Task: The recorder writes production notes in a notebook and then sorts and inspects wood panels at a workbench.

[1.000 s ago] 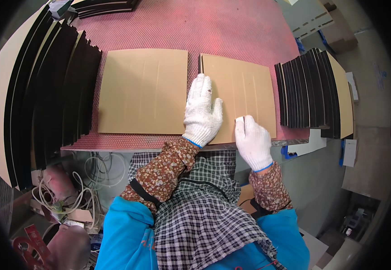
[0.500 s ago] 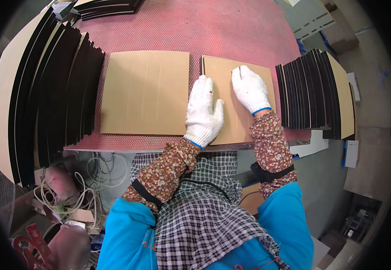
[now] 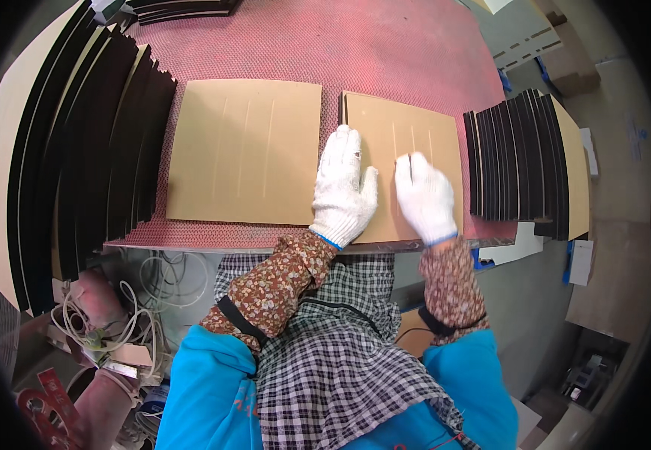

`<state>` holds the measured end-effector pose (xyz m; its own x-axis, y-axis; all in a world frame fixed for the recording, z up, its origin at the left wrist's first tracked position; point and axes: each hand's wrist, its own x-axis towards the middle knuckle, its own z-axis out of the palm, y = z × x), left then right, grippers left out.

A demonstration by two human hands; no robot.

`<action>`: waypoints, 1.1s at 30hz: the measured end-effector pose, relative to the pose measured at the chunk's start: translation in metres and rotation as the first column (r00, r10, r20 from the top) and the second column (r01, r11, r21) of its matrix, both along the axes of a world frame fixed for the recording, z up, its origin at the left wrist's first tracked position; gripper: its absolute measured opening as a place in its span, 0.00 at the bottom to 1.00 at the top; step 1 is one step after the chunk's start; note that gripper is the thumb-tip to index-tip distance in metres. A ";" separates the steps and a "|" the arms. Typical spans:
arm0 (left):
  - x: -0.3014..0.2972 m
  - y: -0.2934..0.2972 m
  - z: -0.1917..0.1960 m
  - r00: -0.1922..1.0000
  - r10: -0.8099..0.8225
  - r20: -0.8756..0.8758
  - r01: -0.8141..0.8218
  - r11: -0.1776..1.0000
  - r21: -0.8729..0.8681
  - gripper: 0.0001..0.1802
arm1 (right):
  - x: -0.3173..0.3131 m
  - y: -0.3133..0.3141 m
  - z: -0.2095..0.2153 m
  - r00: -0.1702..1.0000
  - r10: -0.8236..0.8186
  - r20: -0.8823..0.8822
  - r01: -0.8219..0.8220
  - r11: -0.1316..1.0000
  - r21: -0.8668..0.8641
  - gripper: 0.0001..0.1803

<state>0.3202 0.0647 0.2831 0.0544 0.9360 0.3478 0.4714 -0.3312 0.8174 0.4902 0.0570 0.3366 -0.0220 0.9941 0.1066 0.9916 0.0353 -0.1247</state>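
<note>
Two tan flat panels lie side by side, the left panel (image 3: 243,150) and the right panel (image 3: 374,124), each with thin lengthwise grooves. My left hand (image 3: 340,187), in a white knitted glove, lies with outstretched fingers over the right panel's left edge. A dark edge shows under that panel near the fingertips. My right hand (image 3: 424,196), gloved the same way and slightly blurred, is closed over the right panel beside the grooves. Something small and dark shows at its fingertips, too little visible to name.
Tall rows of dark-edged panels stand on the table, a left row (image 3: 108,142) and a right row (image 3: 517,161). More dark-edged panels (image 3: 183,9) lie at the far left. The table has a red mesh-patterned top (image 3: 385,49). Hoses (image 3: 127,322) hang below at left.
My right hand has moved toward me down the right panel, and grooves now show above it. My left hand stays in place on the panel's edge.
</note>
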 end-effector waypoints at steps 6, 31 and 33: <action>0.002 0.003 0.002 1.000 -0.014 -0.001 0.014 1.000 -0.016 0.36 | 0.004 0.075 0.007 1.000 -0.017 -0.026 0.020 0.994 0.105 0.17; -0.014 -0.015 0.034 0.969 0.015 -0.249 -0.032 0.997 -0.064 0.29 | 0.070 -0.082 -0.003 0.905 -0.421 -0.069 0.424 0.870 0.252 0.21; -0.015 -0.015 0.039 0.963 0.010 -0.269 -0.030 0.997 -0.070 0.30 | 0.069 -0.078 -0.005 0.882 -0.439 -0.174 0.454 0.889 0.056 0.20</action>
<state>0.3051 0.0501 0.3225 0.1170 0.9601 0.2541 0.6824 -0.2636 0.6818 0.5590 -0.0210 0.3313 0.4456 0.8800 0.1646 0.8739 -0.3876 -0.2934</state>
